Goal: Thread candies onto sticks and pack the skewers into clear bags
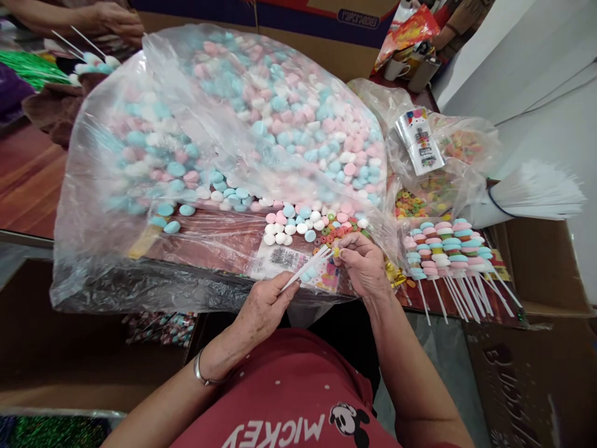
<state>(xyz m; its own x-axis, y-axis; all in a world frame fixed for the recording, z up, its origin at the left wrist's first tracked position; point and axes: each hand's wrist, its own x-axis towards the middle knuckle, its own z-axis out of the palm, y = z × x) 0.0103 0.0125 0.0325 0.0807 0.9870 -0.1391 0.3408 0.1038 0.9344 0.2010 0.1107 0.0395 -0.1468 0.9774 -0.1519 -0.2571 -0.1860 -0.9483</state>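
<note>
Several thin white sticks [304,270] are pinched in my left hand [265,306], slanting up to the right. My right hand [361,260] holds a small yellow candy [336,252] between thumb and fingers, at the upper ends of the sticks. Just beyond my hands lie loose white, pink and blue candies [289,229] and a pile of small ring candies [332,234]. Under the sticks lies a printed packet [275,257]. Finished-looking skewers of stacked candies [448,246] rest on the table to the right, their white sticks pointing toward me.
A huge clear bag of pastel candies [280,112] covers much of the table [28,180]. Bundled white sticks [536,193] stand at right near cardboard boxes [543,264]. Another person's hand [114,22] is at upper left. An open box [69,336] sits lower left.
</note>
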